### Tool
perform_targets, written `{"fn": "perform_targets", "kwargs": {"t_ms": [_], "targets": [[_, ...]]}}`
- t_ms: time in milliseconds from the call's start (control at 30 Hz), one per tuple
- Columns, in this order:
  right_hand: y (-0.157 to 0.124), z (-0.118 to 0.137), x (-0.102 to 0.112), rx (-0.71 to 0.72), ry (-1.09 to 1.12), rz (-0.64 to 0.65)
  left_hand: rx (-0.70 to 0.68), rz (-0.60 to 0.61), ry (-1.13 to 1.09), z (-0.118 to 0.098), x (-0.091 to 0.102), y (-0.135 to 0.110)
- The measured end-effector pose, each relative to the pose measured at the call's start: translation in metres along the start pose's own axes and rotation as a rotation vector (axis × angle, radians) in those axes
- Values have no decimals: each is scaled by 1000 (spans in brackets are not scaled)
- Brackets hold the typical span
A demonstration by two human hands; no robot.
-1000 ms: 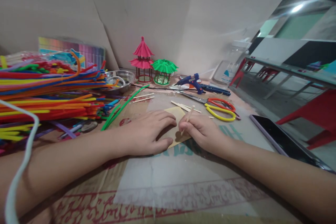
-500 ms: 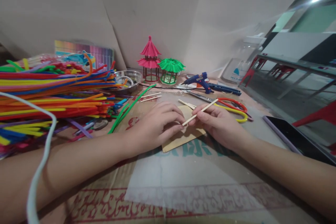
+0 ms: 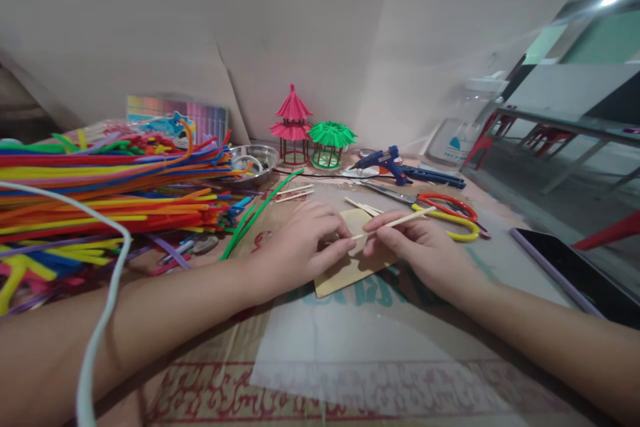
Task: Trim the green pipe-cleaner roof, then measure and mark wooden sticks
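1. Stick (image 3: 395,221) has swung from steep a second ago to near-flat. Its far tip points right, toward the scissors (image 3: 445,199).
2. Right hand (image 3: 425,250): thumb and forefinger pinched on the stick near mid-length, other fingers curled under.
3. Left hand (image 3: 300,247): palm down, fingers bent, tips at the stick's near end. Can't tell if it pinches or only touches.
4. Stick is thin, straight, pale wood. It sits just above the card (image 3: 345,275), between the two hands.
5. Card is tan, flat, stiff-looking, with a rounded far edge, and both hands partly cover it. It lies on the cardboard sheet (image 3: 310,390), which has red print and a translucent patch.
6. Loose sticks (image 3: 363,205), same pale wood, just beyond the card.
7. Left side: heap of fuzzy pipe cleaners (image 3: 100,193) in mixed colours. One long green pipe cleaner (image 3: 260,207) lies beside the left hand.
8. Back row: shiny round metal bowl (image 3: 253,163), pink pavilion (image 3: 293,127) with a ribbed cone roof, green pavilion (image 3: 330,143) with a flat fluted roof, blue plastic glue gun (image 3: 383,161).
9. Scissors have one red and one yellow loop handle.
10. Right edge: glossy dark phone (image 3: 565,267), lying flat.
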State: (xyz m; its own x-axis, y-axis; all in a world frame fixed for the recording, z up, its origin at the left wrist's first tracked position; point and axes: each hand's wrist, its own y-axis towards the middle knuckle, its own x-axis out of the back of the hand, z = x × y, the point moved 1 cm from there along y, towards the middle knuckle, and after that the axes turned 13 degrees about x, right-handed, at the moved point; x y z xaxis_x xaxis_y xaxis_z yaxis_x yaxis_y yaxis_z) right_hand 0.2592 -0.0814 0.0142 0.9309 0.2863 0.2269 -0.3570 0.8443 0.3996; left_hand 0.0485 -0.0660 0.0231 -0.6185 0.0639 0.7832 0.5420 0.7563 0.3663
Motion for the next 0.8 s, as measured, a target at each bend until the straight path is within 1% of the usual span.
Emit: {"fn": "perform_targets", "kwargs": {"t_ms": [100, 167, 200, 267, 333, 367, 400, 467, 567, 633, 700, 800], "targets": [[-2, 2, 1, 151, -215, -49, 31, -28, 16, 0, -1, -3], [-4, 1, 1, 282, -402, -55, 4, -38, -19, -2, 0, -7], [-5, 1, 1, 350, -496, -33, -27, -18, -41, -4, 1, -9], [-7, 1, 0, 486, -631, 47, -133, 55, -69, -8, 1, -12], [-8, 1, -2, 603, -670, 125, -251, 127, -55, -11, 0, -14], [-8, 2, -3, 647, -664, 140, -293, 129, -35, -12, -1, -15], [-8, 2, -4, 675, -647, 141, -317, 106, -12, -13, -2, -16], [-8, 1, -4, 668, -607, 135, -319, 24, 40, -13, -4, -16], [-9, -1, -2, 576, -550, 102, -267, -103, 100, -11, -2, -15], [-10, -2, 0, 500, -520, 66, -223, -143, 105, -9, 0, -13], [-11, -2, 1, 426, -489, 61, -190, -142, 75, -5, 0, -10], [-11, -1, 1, 363, -444, 104, -118, -69, 53, 0, -3, -7]]}}
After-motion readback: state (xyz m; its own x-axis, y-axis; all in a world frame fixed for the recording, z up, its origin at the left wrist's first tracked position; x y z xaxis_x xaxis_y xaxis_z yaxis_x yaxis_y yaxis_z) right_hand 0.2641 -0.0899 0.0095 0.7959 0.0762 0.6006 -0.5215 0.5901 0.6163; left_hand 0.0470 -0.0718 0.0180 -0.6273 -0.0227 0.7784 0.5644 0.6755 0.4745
